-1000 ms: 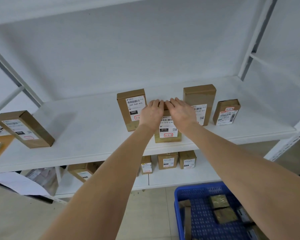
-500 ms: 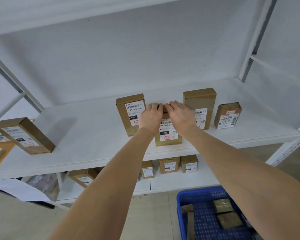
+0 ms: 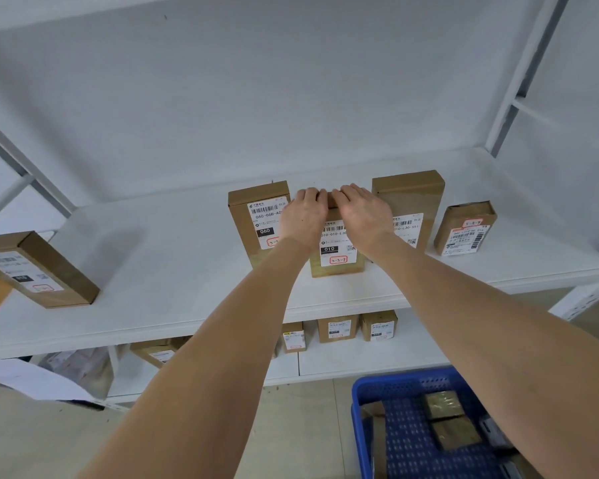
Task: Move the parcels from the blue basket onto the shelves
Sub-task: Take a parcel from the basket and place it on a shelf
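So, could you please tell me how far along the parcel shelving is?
Done: the 060 parcel, a taller parcel, a small parcel and a far-left parcel sit on the upper shelf, with more parcels on the lower shelf. In hand: the left hand and right hand hold the top of the 010 parcel, standing on the upper shelf. Left: at least two wrapped parcels lie in the blue basket.
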`<state>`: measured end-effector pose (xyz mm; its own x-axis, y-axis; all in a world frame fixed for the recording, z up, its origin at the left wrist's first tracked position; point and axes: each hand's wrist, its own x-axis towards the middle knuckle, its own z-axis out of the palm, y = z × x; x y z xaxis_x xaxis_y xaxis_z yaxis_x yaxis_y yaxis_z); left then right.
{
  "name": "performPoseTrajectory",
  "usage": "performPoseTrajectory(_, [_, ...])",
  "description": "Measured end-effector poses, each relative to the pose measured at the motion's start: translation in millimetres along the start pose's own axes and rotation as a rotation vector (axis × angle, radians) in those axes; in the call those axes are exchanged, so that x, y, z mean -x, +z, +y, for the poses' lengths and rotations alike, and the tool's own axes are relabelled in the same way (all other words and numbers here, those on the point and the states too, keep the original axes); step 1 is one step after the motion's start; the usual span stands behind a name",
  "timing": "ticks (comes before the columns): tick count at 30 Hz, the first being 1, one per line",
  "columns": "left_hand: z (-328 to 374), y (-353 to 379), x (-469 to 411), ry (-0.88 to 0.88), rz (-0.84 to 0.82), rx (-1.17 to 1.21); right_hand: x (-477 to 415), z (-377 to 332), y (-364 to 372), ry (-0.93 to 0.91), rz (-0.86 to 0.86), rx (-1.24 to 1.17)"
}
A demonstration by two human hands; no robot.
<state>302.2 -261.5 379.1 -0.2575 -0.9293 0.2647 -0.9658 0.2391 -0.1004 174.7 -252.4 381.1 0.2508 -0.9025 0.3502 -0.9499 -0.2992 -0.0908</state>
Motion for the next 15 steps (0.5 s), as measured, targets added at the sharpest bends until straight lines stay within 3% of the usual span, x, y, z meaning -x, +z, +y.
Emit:
performPoseTrajectory(6, [-5, 7, -14, -0.007, 0.056, 0.013, -16, 2, 13, 0.005, 0.128, 0.045])
performPoseTrajectory(15, [-11, 8, -25, -0.001, 0.101, 0.003, -27, 6, 17, -0.032, 0.108, 0.045])
